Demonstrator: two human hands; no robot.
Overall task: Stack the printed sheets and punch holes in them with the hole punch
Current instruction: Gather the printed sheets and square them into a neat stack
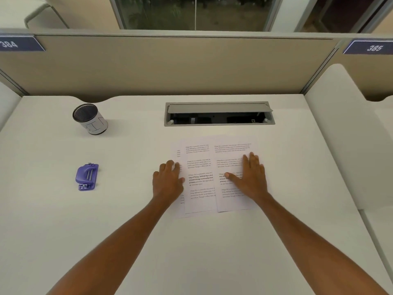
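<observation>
Head view: on the white desk (63,209), a cup (90,119) stands far left, the purple hole punch (87,177) nearer. The left hand (169,182) lies flat on the fanned-out sheets (200,179), gripping nothing; the right hand (249,177) presses flat, fingers spread, on the rightmost sheet.

A white bench (212,252) fills the view, with a grey cable hatch (219,113) set open in its top, a beige partition (170,64) behind it carrying blue number plates (370,47) (384 and 385), and a dark window (191,12) above the partition.
</observation>
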